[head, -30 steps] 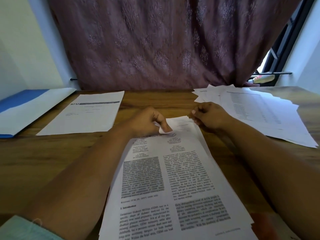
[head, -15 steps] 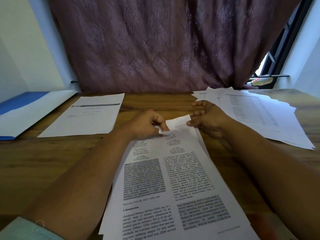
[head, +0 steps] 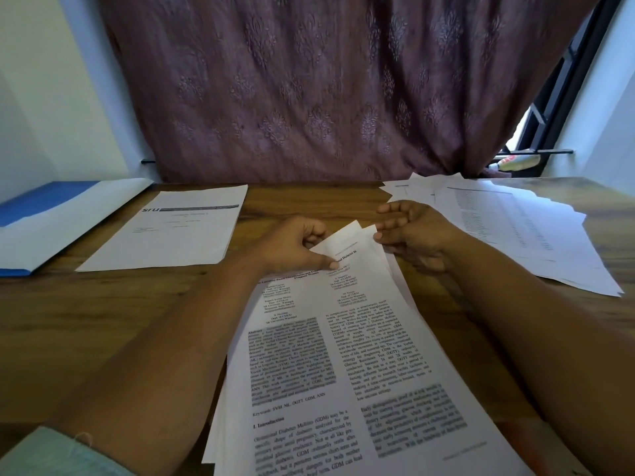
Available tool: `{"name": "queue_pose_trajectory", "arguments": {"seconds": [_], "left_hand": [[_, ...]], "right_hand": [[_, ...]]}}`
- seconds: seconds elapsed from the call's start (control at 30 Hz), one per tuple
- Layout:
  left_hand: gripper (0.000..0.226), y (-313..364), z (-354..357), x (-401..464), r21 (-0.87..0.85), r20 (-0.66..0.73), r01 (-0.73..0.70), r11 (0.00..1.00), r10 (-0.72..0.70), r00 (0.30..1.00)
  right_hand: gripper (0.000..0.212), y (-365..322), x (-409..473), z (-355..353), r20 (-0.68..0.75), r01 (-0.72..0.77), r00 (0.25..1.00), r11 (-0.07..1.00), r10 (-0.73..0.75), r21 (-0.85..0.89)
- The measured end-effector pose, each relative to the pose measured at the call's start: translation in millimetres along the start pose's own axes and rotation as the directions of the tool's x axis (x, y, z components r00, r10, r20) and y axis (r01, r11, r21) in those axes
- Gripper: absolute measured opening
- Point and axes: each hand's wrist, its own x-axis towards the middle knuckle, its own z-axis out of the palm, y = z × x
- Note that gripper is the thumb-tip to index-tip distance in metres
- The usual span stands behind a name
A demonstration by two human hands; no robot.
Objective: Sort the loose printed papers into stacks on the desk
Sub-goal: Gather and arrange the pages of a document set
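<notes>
White sheets in hand: top corners of the near pile (head: pixel 343 355) being peeled apart.
Left hand (head: pixel 295 247): pinching a lifted corner.
Right hand (head: pixel 409 231): fingers loosely extended, touching the next corner.
Done: one stack (head: pixel 171 228) squared far left.
Left: loose heap (head: pixel 508 228) far right, unsorted.

You're working on a grained, slightly glossy wooden desk (head: pixel 113 314); matt white printed papers (head: pixel 330 365); far behind, a patterned woven cloth curtain (head: pixel 309 91).
</notes>
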Motion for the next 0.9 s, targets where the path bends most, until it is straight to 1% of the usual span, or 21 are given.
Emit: {"name": "queue_pose_trajectory", "arguments": {"seconds": [0.03,0.1,0.13,0.17,0.2,0.23,0.27,0.3,0.33,0.37,0.4,0.43,0.47,0.5,0.53,0.57,0.63,0.7,0.77,0.87,0.9], "left_hand": [[0.013,0.9,0.0,-1.3,-0.02,-0.009,-0.006,1.0,0.006,1.0],[0.009,0.3,-1.6,-1.6,-0.051,-0.025,-0.009,0.999,0.007,1.0],[0.01,-0.9,-2.5,-1.4,-0.077,-0.021,-0.004,0.997,0.003,1.0],[0.01,0.3,-2.6,-2.7,-0.108,-0.011,-0.001,0.994,0.0,1.0],[0.01,-1.1,-3.1,-2.0,-0.125,0.0,-0.011,0.992,0.011,1.0],[0.008,-0.5,-3.7,-2.5,-0.135,0.001,-0.028,0.99,0.028,1.0],[0.004,-0.7,-4.6,-2.5,-0.133,-0.005,-0.045,0.99,0.045,0.999],[0.001,1.3,-5.7,-3.4,-0.136,-0.021,-0.047,0.99,0.044,0.999],[0.005,2.1,-6.5,-2.5,-0.134,-0.039,-0.042,0.99,0.037,0.999],[0.01,3.2,-6.9,-1.7,-0.133,-0.053,-0.026,0.991,0.019,0.998],[0.014,2.8,-5.7,-1.8,-0.13,-0.055,-0.012,0.991,0.005,0.998],[0.016,2.4,-4.8,-1.8,-0.134,-0.055,-0.004,0.991,-0.004,0.998],[0.017,-0.8,-3.0,-0.1,-0.137,-0.055,0.001,0.991,-0.008,0.998],[0.017,-1.8,-1.2,-0.4,-0.138,-0.058,0.007,0.99,-0.015,0.998],[0.018,-3.7,-0.2,0.1,-0.13,-0.06,0.015,0.991,-0.023,0.998],[0.018,-3.5,1.5,-0.6,-0.122,-0.06,0.014,0.992,-0.022,0.998],[0.014,-4.2,3.9,-0.7,-0.116,-0.082,-0.01,0.993,0.0,0.997],[0.011,-4.7,4.8,-3.6,-0.122,-0.133,-0.012,0.992,-0.005,0.991],[0.027,-9.2,2.3,-6.3,-0.122,-0.129,0.001,0.993,-0.017,0.991],[0.049,-14.1,-4.3,-11.0,-0.078,-0.114,0.067,0.995,-0.076,0.991],[0.049,-14.8,-6.6,-12.6,-0.073,-0.117,0.081,0.994,-0.089,0.989]], "right_hand": [[0.043,-1.3,-3.0,-0.4,0.052,-0.039,0.998,0.998,0.041,-0.045],[0.037,-2.9,-8.4,-1.9,0.167,-0.08,0.978,0.965,0.125,-0.249],[0.032,-3.6,-10.6,-2.3,0.178,-0.066,0.975,0.939,0.133,-0.336],[0.026,-5.2,-12.1,-2.4,0.148,-0.029,0.985,0.921,0.093,-0.388],[0.022,-6.4,-10.5,-4.4,0.074,0.025,0.997,0.91,0.006,-0.415],[0.021,-7.8,-5.6,-9.0,-0.045,0.096,0.99,0.885,-0.131,-0.455],[0.021,-9.1,0.9,-15.3,-0.186,0.153,0.941,0.843,-0.284,-0.516],[0.024,-11.6,3.2,-20.8,-0.306,0.182,0.866,0.82,-0.395,-0.543],[0.03,-14.2,3.2,-27.0,-0.367,0.201,0.827,0.835,-0.425,-0.513],[0.035,-17.1,0.4,-33.9,-0.347,0.19,0.868,0.882,-0.357,-0.432],[0.038,-17.2,-5.2,-41.2,-0.242,0.137,0.942,0.926,-0.231,-0.351],[0.04,-16.9,-13.8,-48.1,-0.06,0.041,0.996,0.942,-0.064,-0.332],[0.038,-15.8,-24.0,-52.1,0.091,-0.052,0.991,0.922,0.094,-0.383],[0.034,-16.0,-35.4,-52.1,0.166,-0.107,0.965,0.881,0.204,-0.461],[0.032,-14.9,-42.7,-49.5,0.165,-0.123,0.956,0.839,0.245,-0.531],[0.031,-12.9,-46.5,-46.5,0.099,-0.107,0.974,0.796,0.205,-0.595],[0.031,-13.1,-44.9,-38.9,-0.087,-0.034,0.995,0.692,-0.042,-0.721],[0.036,-23.3,-45.2,-33.0,-0.249,0.009,0.914,0.629,-0.32,-0.777],[0.035,-41.3,-48.7,-35.8,-0.352,0.075,0.785,0.641,-0.51,-0.763],[0.029,-72.9,-56.0,-45.8,-0.458,0.195,0.557,0.645,-0.693,-0.739],[0.027,-82.6,-55.6,-49.5,-0.49,0.23,0.517,0.665,-0.702,-0.71]]}}
